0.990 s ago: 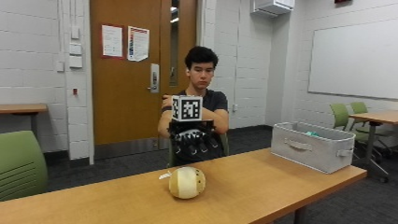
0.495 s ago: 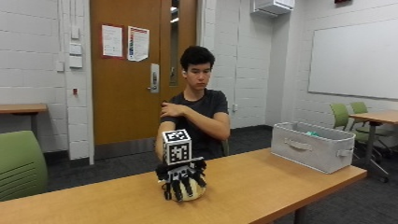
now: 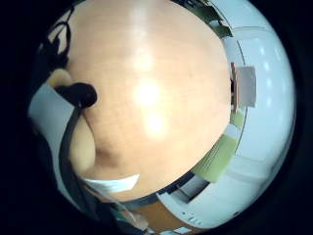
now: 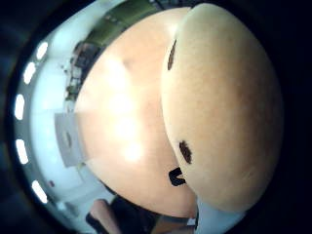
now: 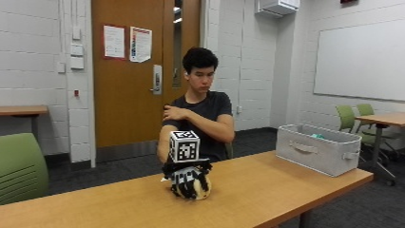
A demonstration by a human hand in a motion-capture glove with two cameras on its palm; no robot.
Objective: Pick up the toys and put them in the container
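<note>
Item: round plush toy (image 5: 197, 189) sitting on counter (image 5: 272, 183); gloved right grip (image 5: 187, 179) grasping it from above. Risk: toy rolling free during carry to container (image 5: 323, 149), well apart.

1. Your gloved right hand (image 5: 188, 179) sits on the round tan toy (image 5: 197, 188), fingers curled over it, on the table (image 5: 265, 190).
2. The grey container (image 5: 321, 148) stands well apart from the toy, at the table's end.
</note>
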